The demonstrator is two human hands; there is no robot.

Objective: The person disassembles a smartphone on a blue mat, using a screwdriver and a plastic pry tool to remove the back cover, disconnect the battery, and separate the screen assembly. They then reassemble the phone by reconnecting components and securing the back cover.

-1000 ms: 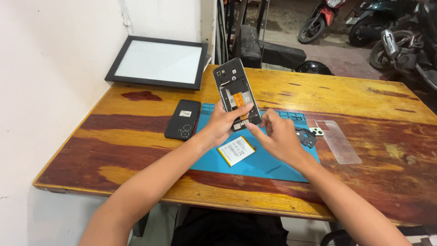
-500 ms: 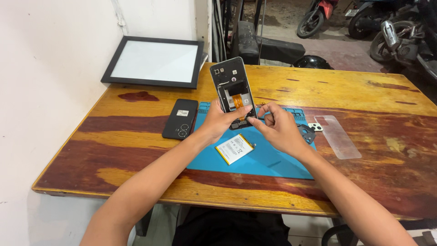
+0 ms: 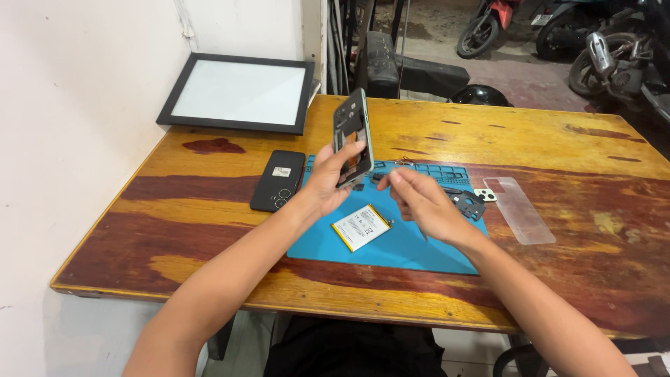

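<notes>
One opened phone body [image 3: 352,136] is what our work centres on: we hold it raised above the table, nearly upright, its long axis running up and down and tipped a little toward the far edge, turned so that we see it almost edge-on with the bare inner side facing left. Our left hand [image 3: 328,183] grips its lower end, thumb across the near face and fingers behind. Our right hand [image 3: 419,202] is free of it, just to the right and lower, fingers loosely curled with the tips drawn together; whether something small is pinched there we cannot tell. So the phone lies up and to the left of the right hand, and only a short gap parts the two, with nothing between them.

Below both hands lies the blue work mat [image 3: 412,248]. On it, near our left wrist, rests a flat white battery [image 3: 361,227] with a yellow edge, lying slantwise. Past the right hand we see a dark plastic frame part [image 3: 469,204] and a small white piece [image 3: 486,195], then a clear protective film [image 3: 520,209] on the bare wood.

Left of the mat lies a black back cover [image 3: 278,180], camera end toward us. Farther off, a black-framed white panel [image 3: 237,92] leans by the wall on the wooden table [image 3: 558,146].
</notes>
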